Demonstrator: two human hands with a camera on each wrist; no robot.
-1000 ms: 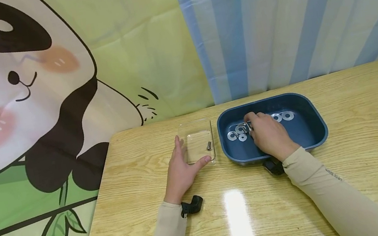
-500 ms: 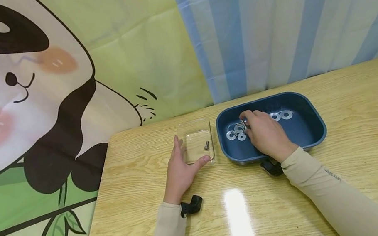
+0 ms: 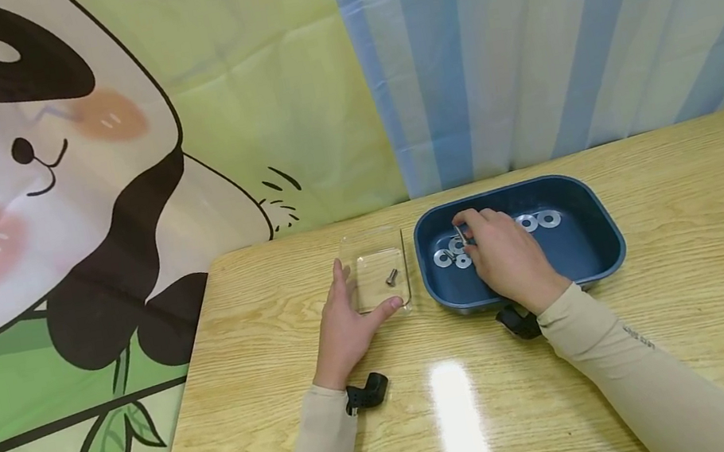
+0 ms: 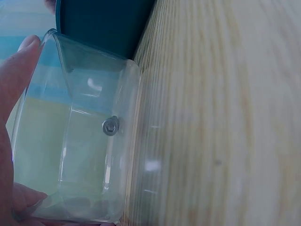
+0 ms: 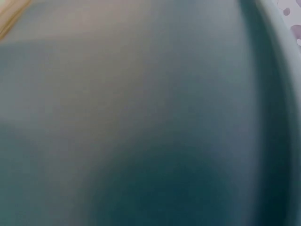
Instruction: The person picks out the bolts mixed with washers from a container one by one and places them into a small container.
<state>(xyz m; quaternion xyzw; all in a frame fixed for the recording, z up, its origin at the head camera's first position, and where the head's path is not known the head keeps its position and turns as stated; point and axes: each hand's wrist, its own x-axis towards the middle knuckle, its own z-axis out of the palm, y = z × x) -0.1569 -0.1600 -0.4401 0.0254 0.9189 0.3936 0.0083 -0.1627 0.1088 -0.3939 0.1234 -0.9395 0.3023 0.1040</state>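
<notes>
My left hand (image 3: 345,334) grips a clear plastic box (image 3: 362,290), thumb at its near right corner and fingers along its left side. Inside lies one silver bolt (image 3: 391,278); the left wrist view shows the hex socket in the bolt's head (image 4: 110,126). My right hand (image 3: 509,256) reaches down into a dark blue tray (image 3: 578,252). Between thumb and forefinger it pinches a slim silver bolt (image 3: 460,234), partly hidden by the hand. Flat washers (image 3: 443,258) lie left of that hand, with more washers (image 3: 549,219) beyond it. The tray's wall (image 5: 141,94) fills the right wrist view, blurred.
Box and tray stand side by side on a wooden table (image 3: 282,434), a narrow gap between them. Behind the table's far edge hangs a curtain (image 3: 283,110) with a panda print and blue stripes. The tray's raised rim surrounds the right hand.
My right hand has shifted slightly left in the tray, and the bolt it pinches has moved with it. The bolt in the clear box has rolled a little left and turned. My left hand stays put.
</notes>
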